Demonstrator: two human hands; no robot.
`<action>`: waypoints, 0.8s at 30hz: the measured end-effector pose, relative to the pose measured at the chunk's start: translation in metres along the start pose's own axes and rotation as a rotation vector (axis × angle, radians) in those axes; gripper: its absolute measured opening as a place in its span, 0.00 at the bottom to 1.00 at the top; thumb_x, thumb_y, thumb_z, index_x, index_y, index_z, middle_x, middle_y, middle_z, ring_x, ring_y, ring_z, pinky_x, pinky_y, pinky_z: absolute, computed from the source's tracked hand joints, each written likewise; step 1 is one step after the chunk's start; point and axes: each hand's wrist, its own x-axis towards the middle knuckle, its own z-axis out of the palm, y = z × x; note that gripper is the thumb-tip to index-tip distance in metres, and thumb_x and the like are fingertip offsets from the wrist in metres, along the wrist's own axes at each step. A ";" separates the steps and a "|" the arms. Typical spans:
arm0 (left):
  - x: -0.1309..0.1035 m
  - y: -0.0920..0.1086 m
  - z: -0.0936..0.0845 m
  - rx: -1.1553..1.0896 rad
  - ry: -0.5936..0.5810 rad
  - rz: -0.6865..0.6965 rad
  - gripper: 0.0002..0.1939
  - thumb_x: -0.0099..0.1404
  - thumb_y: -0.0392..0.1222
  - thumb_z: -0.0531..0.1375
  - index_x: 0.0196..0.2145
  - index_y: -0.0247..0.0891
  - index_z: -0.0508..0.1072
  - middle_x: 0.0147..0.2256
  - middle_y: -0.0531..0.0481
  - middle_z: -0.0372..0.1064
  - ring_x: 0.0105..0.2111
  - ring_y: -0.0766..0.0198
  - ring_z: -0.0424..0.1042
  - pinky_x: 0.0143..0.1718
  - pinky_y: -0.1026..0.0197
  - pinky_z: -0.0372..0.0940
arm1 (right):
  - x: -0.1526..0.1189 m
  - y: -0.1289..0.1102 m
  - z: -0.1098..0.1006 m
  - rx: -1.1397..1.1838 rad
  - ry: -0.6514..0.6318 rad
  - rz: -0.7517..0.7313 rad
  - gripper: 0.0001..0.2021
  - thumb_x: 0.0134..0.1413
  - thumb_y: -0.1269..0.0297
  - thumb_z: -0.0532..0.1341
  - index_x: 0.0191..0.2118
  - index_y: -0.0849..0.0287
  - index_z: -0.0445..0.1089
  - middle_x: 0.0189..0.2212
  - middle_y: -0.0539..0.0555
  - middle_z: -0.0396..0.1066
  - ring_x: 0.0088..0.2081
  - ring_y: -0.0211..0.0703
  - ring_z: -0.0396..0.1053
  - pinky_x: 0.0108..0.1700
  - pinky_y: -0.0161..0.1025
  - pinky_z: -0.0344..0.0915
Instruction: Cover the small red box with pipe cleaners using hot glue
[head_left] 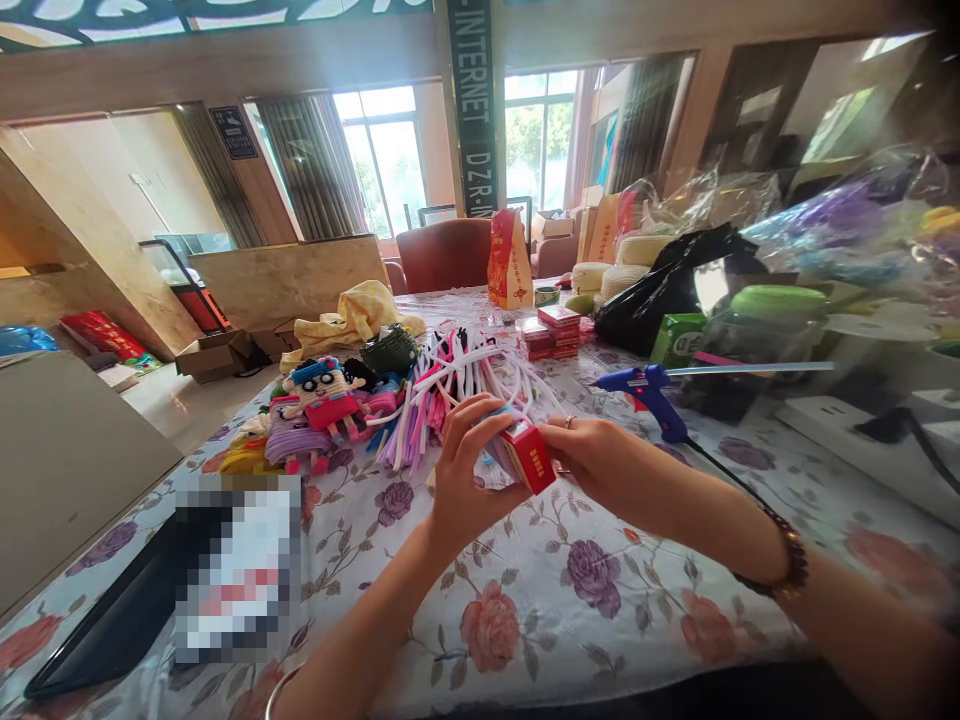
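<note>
A small red box [534, 460] with gold lettering on its end is held up over the flowered tablecloth. My left hand [471, 465] grips it from the left, thumb below and fingers over the top. At its right side, my right hand [589, 450] has its fingers bent against the box; their tips are partly hidden behind it. Just beyond the hands lies a spread bundle of pink, white and purple fuzzy stems [431, 400]. Stacked red boxes [559, 332] stand farther back.
A blue glue gun [651, 395] with its cord is right of my hands. Crocheted dolls [326, 395] sit at the left, above a dark tray [112, 610]. Behind are a red and yellow paper bag [510, 260], a black plastic bag [667, 290] and a green-lidded jar [776, 325].
</note>
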 end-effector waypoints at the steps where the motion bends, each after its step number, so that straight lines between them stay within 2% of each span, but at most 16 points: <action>1: 0.000 0.000 0.000 0.000 0.003 0.004 0.31 0.50 0.42 0.70 0.50 0.41 0.64 0.48 0.42 0.65 0.51 0.51 0.67 0.52 0.45 0.66 | 0.000 0.000 0.000 -0.004 0.002 -0.001 0.13 0.51 0.83 0.50 0.35 0.59 0.63 0.29 0.49 0.65 0.26 0.32 0.59 0.30 0.34 0.54; 12: 0.001 0.001 -0.001 0.013 0.005 0.016 0.31 0.49 0.41 0.70 0.50 0.40 0.65 0.47 0.42 0.66 0.51 0.51 0.68 0.52 0.45 0.66 | 0.002 0.000 -0.002 0.020 -0.044 0.035 0.13 0.53 0.81 0.49 0.37 0.59 0.66 0.28 0.49 0.66 0.26 0.33 0.58 0.30 0.35 0.55; 16: 0.000 0.000 -0.001 -0.020 0.009 -0.019 0.32 0.48 0.40 0.70 0.50 0.41 0.66 0.48 0.42 0.66 0.51 0.52 0.68 0.52 0.46 0.66 | 0.002 -0.005 -0.006 0.075 -0.067 0.052 0.13 0.54 0.80 0.49 0.37 0.60 0.66 0.28 0.50 0.66 0.27 0.34 0.59 0.31 0.35 0.56; 21: -0.003 -0.001 0.002 -0.200 -0.002 -0.205 0.33 0.47 0.37 0.70 0.51 0.44 0.66 0.50 0.44 0.66 0.51 0.54 0.67 0.49 0.51 0.68 | 0.001 -0.009 -0.011 0.171 -0.082 0.102 0.09 0.61 0.71 0.48 0.34 0.59 0.65 0.26 0.49 0.65 0.25 0.33 0.58 0.29 0.35 0.56; 24: -0.004 -0.001 0.004 -0.393 0.010 -0.394 0.33 0.45 0.36 0.70 0.49 0.46 0.67 0.49 0.46 0.66 0.50 0.56 0.67 0.45 0.56 0.69 | 0.002 -0.010 -0.012 0.255 -0.073 0.151 0.15 0.65 0.61 0.46 0.29 0.58 0.63 0.23 0.48 0.64 0.24 0.32 0.59 0.28 0.34 0.56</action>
